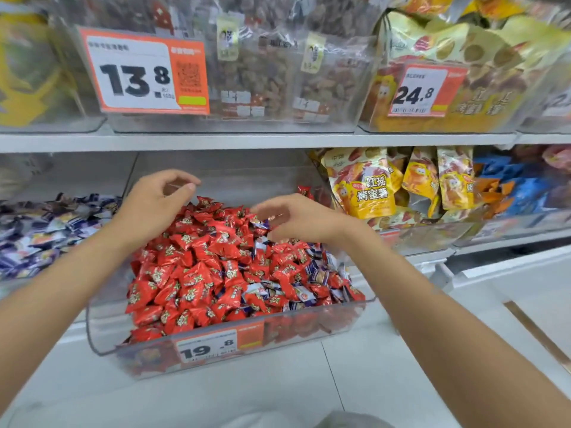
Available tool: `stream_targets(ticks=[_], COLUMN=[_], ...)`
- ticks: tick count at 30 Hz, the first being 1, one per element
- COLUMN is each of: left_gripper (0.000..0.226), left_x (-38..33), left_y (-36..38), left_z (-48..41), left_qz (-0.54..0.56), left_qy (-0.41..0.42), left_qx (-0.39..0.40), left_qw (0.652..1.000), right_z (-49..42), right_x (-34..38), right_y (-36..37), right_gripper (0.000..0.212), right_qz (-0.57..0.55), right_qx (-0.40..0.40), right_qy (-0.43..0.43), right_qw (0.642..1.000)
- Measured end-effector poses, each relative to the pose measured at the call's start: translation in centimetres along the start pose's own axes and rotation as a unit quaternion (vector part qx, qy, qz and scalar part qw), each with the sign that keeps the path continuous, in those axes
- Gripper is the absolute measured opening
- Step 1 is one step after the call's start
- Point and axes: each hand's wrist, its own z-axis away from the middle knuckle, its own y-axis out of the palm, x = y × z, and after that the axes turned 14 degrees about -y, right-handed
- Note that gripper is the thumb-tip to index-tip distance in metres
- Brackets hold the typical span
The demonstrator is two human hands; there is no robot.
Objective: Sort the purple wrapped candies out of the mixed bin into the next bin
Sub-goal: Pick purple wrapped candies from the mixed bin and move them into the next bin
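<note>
A clear mixed bin (102,341) on the lower shelf is heaped with red wrapped candies (197,273); purple-and-white wrapped candies (315,270) lie scattered among them, mostly on the right side. The bin to its left (18,284) holds a pile of purple wrapped candies (40,233). My left hand (154,205) hovers over the heap's back left, fingers curled and apart, nothing in it. My right hand (296,217) reaches over the heap's back right, its fingertips just above a purple candy (259,223); no grasp is visible.
The mixed bin's front carries a 19.8 price tag (216,344). Yellow snack bags (367,183) fill the bin to the right. The upper shelf (278,140) holds clear bins with 13.8 (142,72) and 24.8 (423,91) tags. White floor lies below.
</note>
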Motion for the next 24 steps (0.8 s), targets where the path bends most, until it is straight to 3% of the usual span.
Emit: stream_targets(ticks=[4,8,11,13,15,17,21,24], left_gripper=[0.013,0.010,0.010,0.010,0.010,0.010,0.010,0.010], left_x=[0.1,-0.1,-0.2,0.0,0.0,-0.2,-0.2,0.1], left_y=[0.0,0.1,0.0,0.1,0.2,0.4,0.4,0.3], left_z=[0.0,0.4,0.4,0.3,0.2,0.1,0.1,0.0], left_qz=[-0.006,-0.035,-0.043,-0.050,-0.048,-0.044,-0.041,-0.044], left_qy=[-0.016,-0.014,-0.022,-0.027,-0.029,-0.029,-0.032,-0.036], left_qx=[0.035,0.052,0.051,0.053,0.053,0.053,0.058,0.066], left_qw=[0.999,0.998,0.998,0.997,0.997,0.997,0.997,0.996], right_z=[1.0,-1.4,-2.7,-2.6,-2.1,-1.5,-1.7,-3.6], right_x=[-2.4,-4.1,-4.9,-4.6,-4.4,-4.2,-3.9,-5.3], right_y=[-0.4,2.6,2.8,1.0,-1.0,-2.3,-1.5,1.5], right_gripper=[0.036,0.034,0.006,0.019,0.016,0.015,0.027,0.075], right_qz=[0.081,0.109,0.099,0.085,0.049,0.017,0.089,0.133], right_qx=[0.004,0.010,0.013,-0.048,-0.124,-0.148,-0.061,0.035], right_qy=[0.031,0.032,0.030,0.032,0.044,0.063,0.080,0.067], right_qw=[0.996,0.993,0.995,0.995,0.990,0.987,0.991,0.988])
